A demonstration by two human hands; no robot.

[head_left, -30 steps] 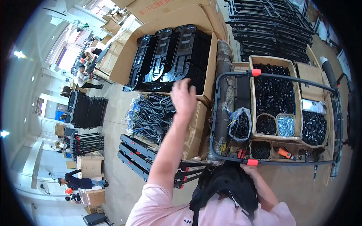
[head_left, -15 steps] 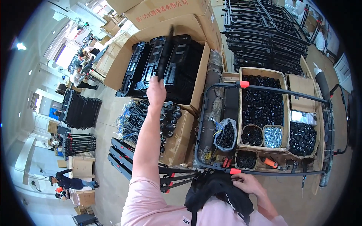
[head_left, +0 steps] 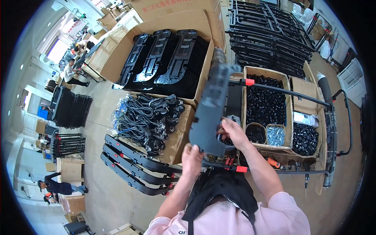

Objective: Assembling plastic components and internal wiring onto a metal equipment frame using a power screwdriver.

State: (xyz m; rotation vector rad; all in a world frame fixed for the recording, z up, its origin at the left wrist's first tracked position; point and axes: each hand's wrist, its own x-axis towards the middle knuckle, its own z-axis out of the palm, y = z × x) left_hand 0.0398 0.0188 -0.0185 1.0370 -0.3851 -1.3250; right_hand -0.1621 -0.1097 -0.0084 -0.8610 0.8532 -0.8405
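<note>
Workshop floor w/ cardboard boxes all round: a big carton of stacked black moulded panels is sitting upper left, a box of tangled black cables below it, curved black bars lying on the floor by the cables, and a metal frame w/ orange clips is running over boxes of small black parts on the right. Person is holding one long dark grey panel up in front of the chest, both hands on it. Its long axis is running near upright, tilting slightly right at the top, w/ top end reaching up by the carton's corner and bottom end just above the left hand. Left hand is closing round the panel's bottom edge from below, fingers curled on it. Right hand is gripping the lower right edge, fingers wrapped behind, so can't tell how far round they're going. Both hands are sitting at the low end; right is a bit higher up the panel, left is nearer the body. Other workers are standing well apart at far left.
</note>
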